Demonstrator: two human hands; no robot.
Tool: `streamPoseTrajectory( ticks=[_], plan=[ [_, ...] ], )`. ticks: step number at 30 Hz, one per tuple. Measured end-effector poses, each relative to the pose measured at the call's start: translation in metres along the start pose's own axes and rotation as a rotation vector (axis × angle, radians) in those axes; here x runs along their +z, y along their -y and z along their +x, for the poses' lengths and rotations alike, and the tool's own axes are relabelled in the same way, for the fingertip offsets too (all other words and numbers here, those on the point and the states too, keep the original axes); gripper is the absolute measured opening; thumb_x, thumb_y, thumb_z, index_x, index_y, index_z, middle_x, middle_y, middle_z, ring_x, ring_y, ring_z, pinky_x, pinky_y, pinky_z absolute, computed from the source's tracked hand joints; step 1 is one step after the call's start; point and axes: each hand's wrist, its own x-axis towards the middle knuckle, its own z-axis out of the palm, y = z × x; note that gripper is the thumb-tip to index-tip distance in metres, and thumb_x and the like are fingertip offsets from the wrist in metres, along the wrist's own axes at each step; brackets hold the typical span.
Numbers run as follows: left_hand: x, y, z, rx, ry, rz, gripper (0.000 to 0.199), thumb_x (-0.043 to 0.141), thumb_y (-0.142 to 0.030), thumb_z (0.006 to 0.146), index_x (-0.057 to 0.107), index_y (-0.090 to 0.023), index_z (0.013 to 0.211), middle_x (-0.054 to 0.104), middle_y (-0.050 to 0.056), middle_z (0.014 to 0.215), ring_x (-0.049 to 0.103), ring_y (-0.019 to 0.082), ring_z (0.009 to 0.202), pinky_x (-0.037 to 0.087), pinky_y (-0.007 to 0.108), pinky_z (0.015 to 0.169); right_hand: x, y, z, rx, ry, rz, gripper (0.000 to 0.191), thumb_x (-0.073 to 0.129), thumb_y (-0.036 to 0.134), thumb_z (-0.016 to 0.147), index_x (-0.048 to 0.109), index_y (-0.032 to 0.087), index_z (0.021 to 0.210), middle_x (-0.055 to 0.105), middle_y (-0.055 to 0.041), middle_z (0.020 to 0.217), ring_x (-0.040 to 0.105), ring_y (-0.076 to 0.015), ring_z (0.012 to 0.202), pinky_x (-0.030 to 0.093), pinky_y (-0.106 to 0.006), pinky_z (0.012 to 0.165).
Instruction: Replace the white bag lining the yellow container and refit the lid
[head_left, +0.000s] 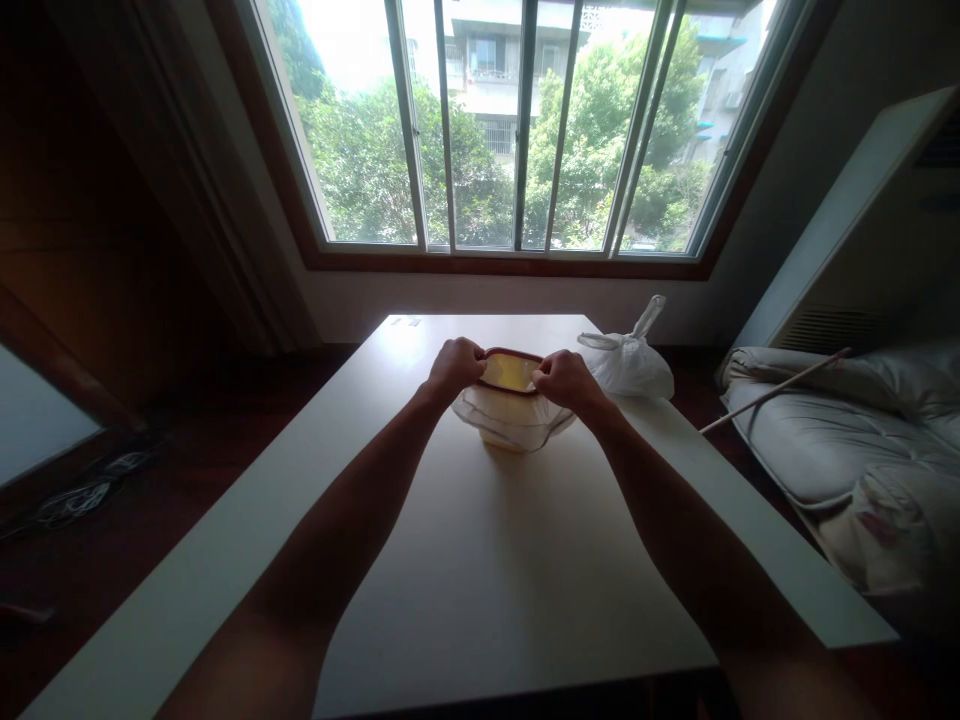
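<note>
The left hand (459, 366) is closed, its fingers curled at the left end of a reddish-brown rim (511, 391). The right hand (564, 380) is closed in the same manner at the right end, thumb side inward. Whether the fingertips also pinch film cannot be told. The rim borders the mouth of a yellow container (511, 374) with a rounded rectangular opening. The container is positioned between the two hands, above or on a smooth white rectangular table (510, 560); contact at its base is unclear.

Yellow shows within the opening. A translucent, wrinkled plastic liner (517, 420) hangs around the outside of the container below the rim, flaring wider than the mouth; a pale lower section of the container shows beneath it.

To the right of the container, on the table, sits a white plastic bag (634, 368), rounded and creased, with its handles raised; its contents are hidden. Farther right of the container are a thin pale rod (772, 393) and a padded, light grey cushion (802, 440). Beyond the container is a brown-framed sliding glass window (480, 262).
</note>
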Motion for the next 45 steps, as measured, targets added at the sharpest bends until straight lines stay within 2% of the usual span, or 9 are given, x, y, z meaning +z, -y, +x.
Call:
streamPoseTrajectory(
  ticks=[7,10,13,17,23,29,35,41,45],
  plan=[
    [-0.001,-0.005,-0.002,0.037,0.011,0.051,0.031,0.062,-0.021,0.075,0.081,-0.016,0.099,0.077,0.009,0.081,0.067,0.019,0.072,0.048,0.026,0.067,0.003,-0.008,0.009,0.045,-0.003,-0.051,0.022,0.06,0.028,0.077,0.078,0.017,0.087,0.075,-0.0093,0.083,0.067,-0.0186,0.074,0.046,-0.025,0.068],
    [-0.001,-0.005,-0.001,0.043,0.016,0.079,0.031,0.062,-0.019,0.075,0.081,-0.016,0.099,0.077,0.01,0.082,0.067,0.019,0.073,0.048,0.026,0.068,0.006,-0.015,0.017,0.075,-0.06,-0.105,0.035,0.061,0.034,0.078,0.075,0.02,0.107,0.075,-0.0104,0.102,0.068,-0.0231,0.09,0.049,-0.028,0.077],
    [-0.001,-0.005,0.0,0.039,0.03,0.091,0.032,0.061,-0.019,0.075,0.081,-0.016,0.101,0.077,0.01,0.084,0.067,0.019,0.075,0.048,0.025,0.068,0.01,-0.021,0.026,0.082,-0.034,-0.125,0.045,0.062,0.031,0.077,0.071,0.021,0.12,0.072,-0.0113,0.117,0.067,-0.0235,0.1,0.049,-0.027,0.08],
    [-0.001,-0.007,-0.001,0.024,0.054,0.098,0.032,0.061,-0.018,0.076,0.08,-0.016,0.102,0.078,0.01,0.086,0.067,0.019,0.077,0.048,0.025,0.069,0.014,-0.024,0.031,0.087,0.087,-0.093,0.038,0.056,0.025,0.077,0.076,0.022,0.109,0.075,-0.0085,0.104,0.068,-0.0201,0.091,0.046,-0.024,0.073],
    [-0.003,-0.014,-0.004,-0.004,0.07,0.138,0.03,0.059,-0.017,0.08,0.08,-0.015,0.102,0.077,0.012,0.089,0.066,0.019,0.077,0.05,0.025,0.071,0.018,-0.023,0.032,0.067,0.074,-0.11,0.034,0.055,0.022,0.076,0.078,0.02,0.101,0.076,-0.0094,0.099,0.067,-0.0183,0.084,0.043,-0.023,0.068],
    [-0.005,-0.016,-0.006,-0.045,0.107,0.12,0.03,0.058,-0.018,0.083,0.079,-0.015,0.104,0.077,0.013,0.091,0.067,0.019,0.079,0.051,0.025,0.071,0.016,-0.019,0.035,0.05,0.141,-0.113,0.03,0.056,0.018,0.075,0.078,0.015,0.095,0.076,-0.0121,0.093,0.067,-0.0176,0.079,0.043,-0.023,0.067],
    [-0.002,-0.016,-0.003,-0.083,0.134,0.112,0.03,0.058,-0.014,0.082,0.079,-0.013,0.103,0.076,0.015,0.092,0.067,0.021,0.079,0.051,0.026,0.07,0.02,-0.019,0.038,0.075,0.165,-0.109,0.03,0.058,0.019,0.076,0.077,0.013,0.099,0.075,-0.0153,0.099,0.068,-0.0194,0.084,0.044,-0.023,0.07],
    [0.013,-0.01,-0.007,-0.029,0.031,0.123,0.031,0.055,-0.017,0.086,0.078,-0.013,0.106,0.076,0.017,0.097,0.069,0.023,0.088,0.051,0.027,0.077,0.027,-0.023,0.034,0.045,0.138,-0.133,0.037,0.053,0.015,0.078,0.073,0.013,0.109,0.074,-0.0169,0.106,0.069,-0.0229,0.091,0.046,-0.025,0.071],
    [0.016,-0.008,-0.009,-0.009,0.031,0.085,0.03,0.056,-0.018,0.086,0.078,-0.015,0.107,0.076,0.016,0.1,0.07,0.022,0.091,0.052,0.026,0.079,0.027,-0.026,0.034,0.04,0.176,-0.108,0.041,0.052,0.014,0.078,0.072,0.012,0.113,0.073,-0.0173,0.11,0.069,-0.0244,0.097,0.048,-0.026,0.076]
  ],
)
